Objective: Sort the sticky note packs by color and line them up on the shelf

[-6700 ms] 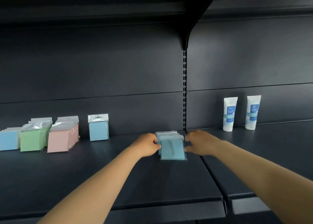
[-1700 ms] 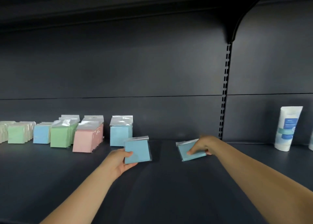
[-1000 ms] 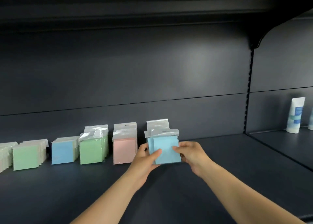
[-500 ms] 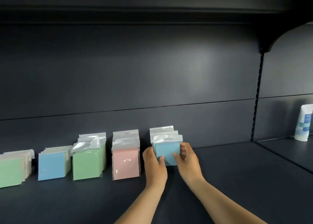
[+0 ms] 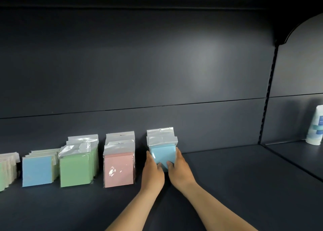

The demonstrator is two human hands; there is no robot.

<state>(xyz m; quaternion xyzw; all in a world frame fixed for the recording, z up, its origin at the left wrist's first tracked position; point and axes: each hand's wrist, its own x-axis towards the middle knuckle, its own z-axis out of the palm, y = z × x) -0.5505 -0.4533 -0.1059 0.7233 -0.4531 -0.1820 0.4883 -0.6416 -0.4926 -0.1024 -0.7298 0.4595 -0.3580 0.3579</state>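
Two hands, your left hand [image 5: 153,171] and right hand [image 5: 179,169], fingers curled, squeezing the blue pack [image 5: 162,154] upright beside the pink stack [image 5: 119,169] on the shelf [image 5: 227,178]. Next I'd square it up, then let go.

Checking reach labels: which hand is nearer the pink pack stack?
Left. The left hand is just right of the pink pack stack, gripping the blue packs; the right hand is on their far side.

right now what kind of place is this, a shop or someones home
Most likely a shop aisle: a dark metal display shelf with a slotted upright, packaged sticky note packs faced up in rows, and a cosmetic tube in the next bay.
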